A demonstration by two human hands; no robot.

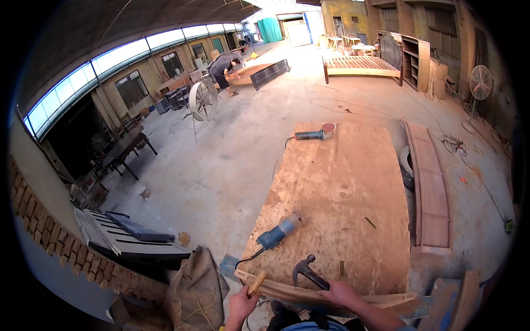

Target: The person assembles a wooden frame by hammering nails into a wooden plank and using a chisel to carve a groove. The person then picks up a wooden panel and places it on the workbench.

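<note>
Two bare hands are engaged at the near edge of a plywood worktop. The left hand is closed around a pale wooden handle, held tilted with its upper end leaning right and clear of the fingers; whether a blade continues below the fist cannot be told. The right hand grips a claw hammer by its dark shaft, head to the left and apart from the wooden handle.

Both implements are positioned over a curved wooden rail, which lies along the near edge, the wooden handle toward its left end. How the rail is supported is not visible.

Assessment: if the handle is to be struck, sound practice calls for the hammer face to meet its end squarely, with the left fingers well below that end. Short, controlled blows appear preferable to a full swing, since the left hand is close to the line of strike. The rail should be checked for steadiness first.

One hazard noted: a blue power tool lies just beyond the rail, its cord running near the left hand. Moving both aside is advised.
</note>
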